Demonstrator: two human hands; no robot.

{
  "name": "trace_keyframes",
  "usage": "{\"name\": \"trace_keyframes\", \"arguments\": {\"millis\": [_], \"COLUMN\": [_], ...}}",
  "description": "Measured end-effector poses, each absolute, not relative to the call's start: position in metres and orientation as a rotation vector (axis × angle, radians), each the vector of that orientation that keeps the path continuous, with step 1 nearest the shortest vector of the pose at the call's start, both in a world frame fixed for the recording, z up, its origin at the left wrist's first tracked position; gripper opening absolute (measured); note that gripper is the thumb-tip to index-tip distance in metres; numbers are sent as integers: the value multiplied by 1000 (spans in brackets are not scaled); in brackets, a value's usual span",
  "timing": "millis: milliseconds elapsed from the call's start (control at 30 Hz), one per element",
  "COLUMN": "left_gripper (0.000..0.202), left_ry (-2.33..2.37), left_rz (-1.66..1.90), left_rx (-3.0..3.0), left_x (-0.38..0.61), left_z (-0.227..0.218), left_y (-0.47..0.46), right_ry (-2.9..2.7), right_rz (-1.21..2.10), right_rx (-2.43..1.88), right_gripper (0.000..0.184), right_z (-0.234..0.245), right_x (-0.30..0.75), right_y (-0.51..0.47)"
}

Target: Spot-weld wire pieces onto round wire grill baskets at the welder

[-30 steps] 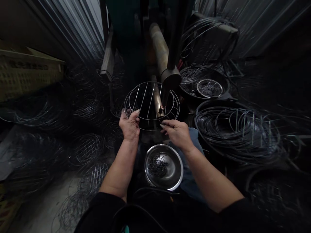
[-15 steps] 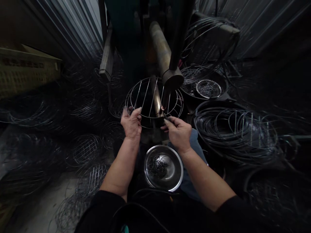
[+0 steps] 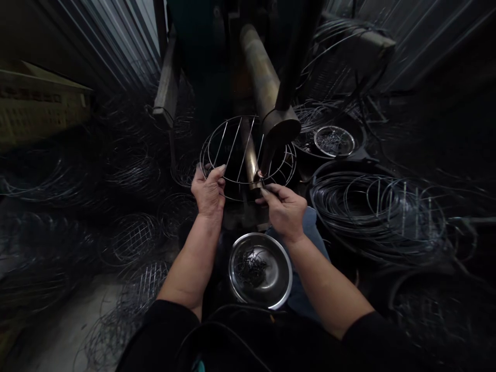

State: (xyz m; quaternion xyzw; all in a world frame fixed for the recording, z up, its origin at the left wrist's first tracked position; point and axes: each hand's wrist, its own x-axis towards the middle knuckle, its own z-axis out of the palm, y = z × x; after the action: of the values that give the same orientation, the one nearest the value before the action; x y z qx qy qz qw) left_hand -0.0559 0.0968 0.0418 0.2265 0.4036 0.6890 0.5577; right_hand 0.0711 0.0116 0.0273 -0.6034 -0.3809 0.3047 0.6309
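A round wire rack (image 3: 232, 150), a ring crossed by straight bars, sits under the machine's upper electrode arm (image 3: 281, 126). My left hand (image 3: 209, 191) grips the rack's near left rim with fingers curled over the wire. My right hand (image 3: 284, 209) is closed in a pinch on a short thin wire piece, its tip right at the lower electrode (image 3: 256, 178) by the rack's near rim. A steel bowl (image 3: 259, 268) with several short wire pieces sits below, between my forearms.
A large bronze cylinder (image 3: 259, 67) of the machine runs back from the electrode. Coils of wire rings (image 3: 380, 212) fill a tub at right; a second bowl (image 3: 334, 140) sits behind. Finished wire racks (image 3: 134, 237) are piled at left. A yellow crate (image 3: 39, 108) stands far left.
Both hands and the rack shifted slightly up and forward toward the electrode; my right hand brought the wire piece closer to the contact point.
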Motion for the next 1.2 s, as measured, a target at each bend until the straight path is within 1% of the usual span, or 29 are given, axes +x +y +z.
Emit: {"name": "trace_keyframes", "arguments": {"millis": [367, 567, 833, 1000, 1067, 1133, 1200], "left_gripper": [40, 38, 38, 38, 38, 39, 45], "left_ry": [928, 942, 983, 983, 988, 1026, 1080], "left_rz": [1623, 1615, 1623, 1614, 1592, 1555, 1534], "left_rx": [497, 479, 496, 562, 584, 618, 661], "left_x": [-55, -54, -54, -52, -53, -58, -65], "left_z": [43, 40, 40, 33, 28, 24, 20], "left_y": [103, 105, 105, 104, 106, 110, 117], "right_ry": [-893, -867, -922, -886, -926, -1016, -1171], "right_rz": [621, 668, 641, 716, 679, 562, 432], "right_rx": [-1399, -1380, -1409, -1391, -1377, -1401, -1509], "right_gripper": [15, 15, 12, 13, 14, 17, 20], "right_z": [20, 23, 24, 26, 24, 20, 12], "right_x": [72, 72, 73, 73, 75, 78, 78], "right_y": [19, 23, 21, 25, 20, 6, -15]}}
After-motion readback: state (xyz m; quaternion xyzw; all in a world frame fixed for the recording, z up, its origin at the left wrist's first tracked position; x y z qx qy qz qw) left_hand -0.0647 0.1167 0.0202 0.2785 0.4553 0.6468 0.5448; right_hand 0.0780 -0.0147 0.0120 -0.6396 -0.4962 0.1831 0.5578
